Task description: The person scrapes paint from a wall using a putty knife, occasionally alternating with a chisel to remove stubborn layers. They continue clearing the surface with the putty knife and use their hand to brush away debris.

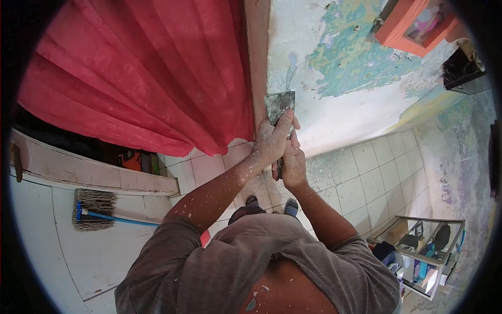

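Observation:
A metal scraper (279, 103) with a wide, dust-caked blade rests flat against the wall (355, 99), next to the pink door frame (257, 57). My left hand (271, 140), covered in white dust, is closed over the lower part of the blade, with fingers pressing on it. My right hand (293, 165) sits just below and grips the handle, which it mostly hides. Both arms are flecked with paint chips. The wall's paint is peeled in green, blue and white patches.
A red curtain (141, 73) hangs in the doorway at left. A broom with a blue handle (95, 210) lies on the white floor. The tiled floor (366, 178) carries dust and flakes. A glass cabinet (424, 250) stands at lower right, and an orange box (413, 26) hangs at upper right.

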Tool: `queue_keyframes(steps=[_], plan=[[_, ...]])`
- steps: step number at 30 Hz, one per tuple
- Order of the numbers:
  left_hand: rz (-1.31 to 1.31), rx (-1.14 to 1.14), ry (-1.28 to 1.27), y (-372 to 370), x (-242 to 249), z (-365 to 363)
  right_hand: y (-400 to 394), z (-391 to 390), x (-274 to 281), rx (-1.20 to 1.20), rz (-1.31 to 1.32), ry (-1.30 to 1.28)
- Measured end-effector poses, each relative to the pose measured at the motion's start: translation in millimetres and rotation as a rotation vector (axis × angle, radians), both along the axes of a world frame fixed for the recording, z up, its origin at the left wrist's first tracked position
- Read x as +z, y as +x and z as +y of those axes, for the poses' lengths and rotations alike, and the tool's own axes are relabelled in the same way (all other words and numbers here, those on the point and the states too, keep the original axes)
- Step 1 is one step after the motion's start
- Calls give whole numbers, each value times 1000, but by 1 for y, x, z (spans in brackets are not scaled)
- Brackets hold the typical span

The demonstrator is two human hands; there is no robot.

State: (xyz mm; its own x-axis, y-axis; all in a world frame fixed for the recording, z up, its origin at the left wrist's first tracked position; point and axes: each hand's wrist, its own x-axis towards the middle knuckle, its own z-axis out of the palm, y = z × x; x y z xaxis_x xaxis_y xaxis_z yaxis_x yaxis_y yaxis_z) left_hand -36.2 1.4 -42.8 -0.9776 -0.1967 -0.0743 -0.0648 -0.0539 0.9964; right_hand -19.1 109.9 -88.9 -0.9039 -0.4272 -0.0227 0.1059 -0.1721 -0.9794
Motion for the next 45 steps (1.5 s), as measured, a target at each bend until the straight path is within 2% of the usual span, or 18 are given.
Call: queue_keyframes(steps=[2,5,7,9,12,15,19,21,22,23,25,28,33,34,35,37,41,45], plan=[[-2,-54,126,6,-15,2,9,7,-11,2,242,81],[55,-19,61,-6,1,4,-4,4,9,-53,149,188],[90,-29,31,-15,42,4,-35,2,25,-115,609,329],[23,-89,100,-18,71,5,-34,3,51,-47,221,211],[125,-104,127,-11,-3,13,-18,23,-16,20,591,257],[115,-54,214,-2,4,23,3,15,-8,-210,434,138],[44,-57,45,-26,34,24,-31,27,21,13,114,132],[141,-120,122,-20,16,28,-24,35,2,-57,665,389],[141,-122,121,-16,0,31,-6,36,7,-39,325,162],[117,-129,118,-12,-15,35,-14,25,-3,-266,969,297],[88,-131,115,-16,-21,33,-1,34,24,-16,205,110],[-35,-44,56,-19,4,29,-6,27,18,15,-135,28],[81,-51,209,-5,-22,41,1,29,8,-64,306,142],[208,40,-13,-15,-12,34,0,26,11,-115,447,207],[196,37,-10,-18,-12,26,1,25,9,-116,435,211],[-67,-93,-16,-22,-10,15,-7,21,6,63,-111,-19],[159,-12,-20,-10,-36,27,9,21,-6,-82,-10,75],[3,-56,-30,-19,-7,13,-8,13,-1,52,-53,-82]])
